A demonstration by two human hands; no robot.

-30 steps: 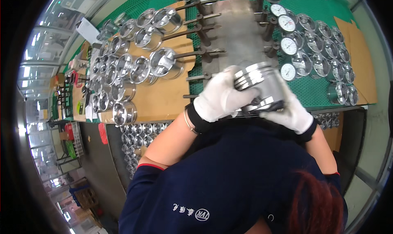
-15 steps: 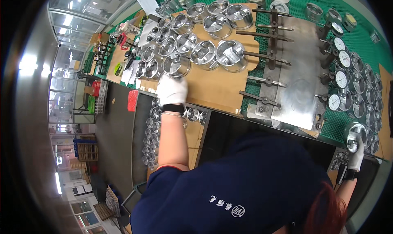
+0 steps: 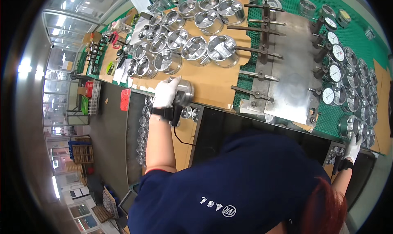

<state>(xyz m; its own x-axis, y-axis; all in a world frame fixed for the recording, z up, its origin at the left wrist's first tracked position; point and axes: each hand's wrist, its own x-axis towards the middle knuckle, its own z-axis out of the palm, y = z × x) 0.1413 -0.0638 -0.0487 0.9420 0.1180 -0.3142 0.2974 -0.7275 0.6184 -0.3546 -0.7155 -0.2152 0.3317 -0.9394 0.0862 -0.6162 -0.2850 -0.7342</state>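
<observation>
My left hand (image 3: 166, 94), in a white glove, grips a shiny metal piston (image 3: 186, 91) tilted on its side, close to the front edge of the brown cardboard (image 3: 213, 86). Just beyond it stands another piston (image 3: 168, 61), one of several on that sheet. Far to the right, my gloved right hand (image 3: 353, 148) has its fingers apart at the near side of a piston (image 3: 349, 124) on the green mat. That piston stands beside rows of others; the fingertips seem to touch it, though contact is hard to make out.
Between the two piston groups lies a flat steel plate (image 3: 291, 70), with clamp bars (image 3: 256, 94) along its left and dial gauges (image 3: 335, 73) along its right. More pistons (image 3: 141, 129) sit on a lower shelf. A red sheet (image 3: 125, 99) hangs by the bench's left end.
My right hand has set its piston down among the others at right and loosened its fingers. My left hand has turned, and a piston now shows in it. The view has shifted slightly.
</observation>
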